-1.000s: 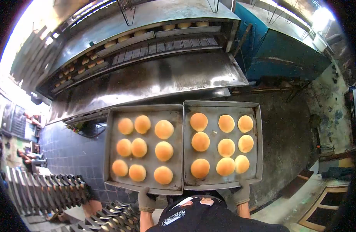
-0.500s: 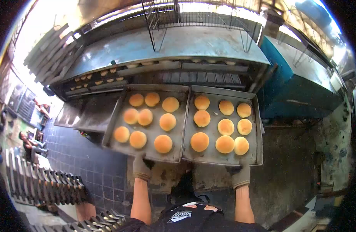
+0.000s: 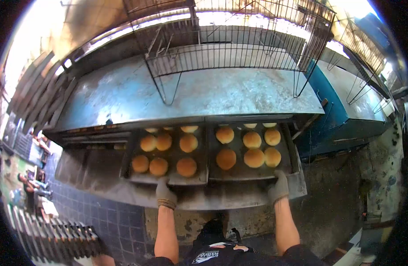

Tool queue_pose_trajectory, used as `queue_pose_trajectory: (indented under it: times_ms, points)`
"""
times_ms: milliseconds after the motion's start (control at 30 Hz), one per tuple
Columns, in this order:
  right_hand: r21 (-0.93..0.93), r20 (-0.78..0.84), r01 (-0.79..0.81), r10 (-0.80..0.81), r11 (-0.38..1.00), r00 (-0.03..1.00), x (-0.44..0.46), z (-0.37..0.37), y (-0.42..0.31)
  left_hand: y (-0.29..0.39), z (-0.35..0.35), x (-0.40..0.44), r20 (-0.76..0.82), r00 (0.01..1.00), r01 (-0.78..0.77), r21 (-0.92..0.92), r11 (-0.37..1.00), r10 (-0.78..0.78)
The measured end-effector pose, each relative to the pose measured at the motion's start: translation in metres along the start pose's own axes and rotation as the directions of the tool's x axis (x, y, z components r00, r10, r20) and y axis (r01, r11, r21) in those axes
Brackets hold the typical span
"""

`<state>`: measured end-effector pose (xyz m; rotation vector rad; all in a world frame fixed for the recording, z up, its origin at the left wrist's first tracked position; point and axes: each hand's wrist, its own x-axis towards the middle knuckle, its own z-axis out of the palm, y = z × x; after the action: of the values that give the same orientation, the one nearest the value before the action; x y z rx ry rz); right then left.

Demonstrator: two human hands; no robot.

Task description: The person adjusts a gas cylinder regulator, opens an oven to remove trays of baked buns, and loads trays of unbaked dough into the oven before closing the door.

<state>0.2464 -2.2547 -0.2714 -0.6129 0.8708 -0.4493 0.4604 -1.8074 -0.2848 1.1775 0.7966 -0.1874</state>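
Two metal trays of round golden buns lie side by side, their far ends under the top of a blue-grey metal oven [image 3: 195, 88]. My left hand [image 3: 165, 193], in a grey glove, grips the near edge of the left tray [image 3: 173, 178]. The near edge of the right tray [image 3: 239, 176] is held by my right hand [image 3: 279, 188], gloved too. Several buns [image 3: 158, 167] show on each tray, and the farthest row is partly hidden by the oven's front edge. Below the trays is a metal shelf [image 3: 102, 184].
A black wire rack [image 3: 239, 57] stands on the oven. To the right is a second blue unit [image 3: 332, 111]. Stacked dark trays [image 3: 57, 239] fill the lower left, and a person [image 3: 31, 188] sits beyond them at the far left.
Both hands have moved the two trays forward, away from my body, from in front of the oven to partly inside its opening. The view has shifted closer to the oven.
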Motion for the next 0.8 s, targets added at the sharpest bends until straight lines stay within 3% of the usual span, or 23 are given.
queue_pose_trajectory:
  times_ms: [67,100,133,167,267,400,433,467,567,633,700,733,800]
  points:
    - [0.059,0.146,0.067,-0.075,0.996,0.986,0.053,0.029,-0.004,0.015,0.042,0.026,0.227,0.972,0.096,-0.182,0.979,-0.053]
    - [0.069,0.139,0.073,-0.082,0.995,0.987,0.087,0.036,-0.004,0.020,0.061,0.038,0.338,0.938,0.165,-0.255,0.953,-0.072]
    - [0.083,0.187,0.002,-0.017,0.997,0.982,0.124,0.040,-0.004,0.015,0.076,0.070,0.421,0.905,0.176,-0.266,0.948,-0.050]
    - [0.093,0.235,-0.071,0.047,0.993,0.971,0.151,0.046,-0.006,0.003,0.087,0.111,0.503,0.864,0.111,-0.231,0.967,0.021]
    - [0.027,0.206,-0.008,0.003,1.000,0.979,0.197,0.085,-0.025,-0.028,0.118,0.227,0.695,0.646,-0.307,-0.141,0.941,0.315]
    - [-0.105,0.181,0.058,-0.038,0.993,0.983,0.226,0.122,-0.029,0.005,0.172,0.247,0.607,0.795,0.107,-0.138,0.985,-0.001]
    - [-0.075,0.196,0.045,-0.029,0.996,0.980,0.224,0.126,-0.034,0.003,0.167,0.247,0.607,0.795,0.110,-0.135,0.985,-0.006]
    - [-0.008,0.226,0.042,-0.039,0.999,0.973,0.217,0.125,-0.037,-0.002,0.160,0.244,0.625,0.751,-0.277,0.009,0.961,0.211]
    - [0.111,0.286,0.074,-0.103,0.991,0.953,0.131,0.180,-0.065,0.011,0.157,0.217,0.674,0.575,-0.746,0.201,0.635,0.463]
    - [0.158,0.364,0.139,-0.189,0.978,0.912,0.147,0.185,-0.061,0.040,0.170,0.182,0.687,0.495,-0.868,0.423,0.260,0.532]
    - [0.169,0.418,0.195,-0.249,0.966,0.874,0.170,0.191,-0.061,0.079,0.193,0.138,0.741,0.466,-0.736,0.628,-0.254,0.483]
    - [0.139,0.408,0.188,-0.229,0.972,0.884,0.188,0.193,-0.063,0.093,0.207,0.125,0.773,0.455,-0.654,0.627,-0.422,0.443]
    - [0.015,0.348,0.125,-0.123,0.992,0.929,0.219,0.193,-0.068,0.113,0.229,0.115,0.812,0.430,-0.547,0.582,-0.602,0.394]
